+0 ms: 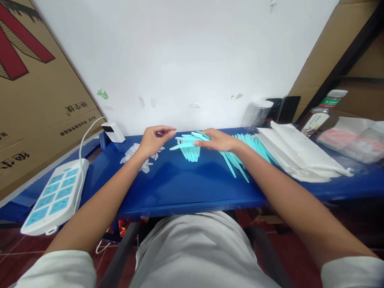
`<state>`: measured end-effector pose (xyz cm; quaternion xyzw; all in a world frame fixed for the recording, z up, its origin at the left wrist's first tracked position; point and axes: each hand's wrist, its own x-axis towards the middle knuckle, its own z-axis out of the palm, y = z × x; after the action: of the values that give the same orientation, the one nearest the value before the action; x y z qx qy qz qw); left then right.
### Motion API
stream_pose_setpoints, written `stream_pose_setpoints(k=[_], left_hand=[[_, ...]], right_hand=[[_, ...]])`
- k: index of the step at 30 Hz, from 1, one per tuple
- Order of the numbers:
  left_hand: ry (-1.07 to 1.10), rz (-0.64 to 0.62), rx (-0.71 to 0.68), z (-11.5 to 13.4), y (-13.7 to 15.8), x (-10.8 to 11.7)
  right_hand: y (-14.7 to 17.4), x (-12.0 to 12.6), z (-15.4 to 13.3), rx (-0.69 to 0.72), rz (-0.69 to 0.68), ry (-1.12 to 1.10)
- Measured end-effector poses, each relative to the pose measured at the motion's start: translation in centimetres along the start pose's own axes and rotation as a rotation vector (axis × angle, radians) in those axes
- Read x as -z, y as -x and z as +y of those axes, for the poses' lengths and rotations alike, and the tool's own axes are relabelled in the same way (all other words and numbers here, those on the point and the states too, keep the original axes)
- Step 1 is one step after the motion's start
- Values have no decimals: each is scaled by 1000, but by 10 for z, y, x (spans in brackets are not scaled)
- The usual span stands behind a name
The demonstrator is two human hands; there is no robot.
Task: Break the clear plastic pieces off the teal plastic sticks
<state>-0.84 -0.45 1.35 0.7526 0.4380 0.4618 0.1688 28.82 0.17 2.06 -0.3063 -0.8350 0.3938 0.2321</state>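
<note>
My left hand (154, 140) is closed in a pinch above the table, with what looks like a small clear plastic piece at its fingertips. Below and beside its wrist lies a loose pile of clear plastic pieces (145, 166), partly covered by the forearm. My right hand (216, 140) grips several slim turquoise plastic sticks, one of them (183, 145) pointing left toward my left hand. Under these, a row of turquoise sticks (190, 154) lies side by side on the table. A larger heap of the same sticks (255, 145) spreads behind and under my right forearm.
The blue table (192, 188) meets a white wall. White paper sleeves (303, 154), a bottle (322, 112) and a plastic-wrapped pink pack (351, 140) are on the right. At left are a power strip (55, 196), a small white device (113, 132) and a large carton (39, 100).
</note>
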Motion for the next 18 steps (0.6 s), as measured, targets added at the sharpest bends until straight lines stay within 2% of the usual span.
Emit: stream_pose_setpoints(k=[2,3,5,8,11,14,18], left_hand=[[-178,17,-28,-9,-5,17],[-304,-27,-39,-16,-8,26],[-471,-209,-2,-32,-11,43],[-488,-378,85,-54,-14,56],[-455,-502,196,-68,-13,57],[-468,-528,275,-72,-11,52],[-443,-439,174,-64,-9,42]], right_hand=[[1,3,0,-20,4,-4],[1,4,0,-28,1,-6],[2,7,0,-39,-11,-8],[3,9,2,-48,-21,-8],[3,9,4,-61,-28,-6],[3,9,5,-71,-36,-3],[2,9,5,-66,-44,6]])
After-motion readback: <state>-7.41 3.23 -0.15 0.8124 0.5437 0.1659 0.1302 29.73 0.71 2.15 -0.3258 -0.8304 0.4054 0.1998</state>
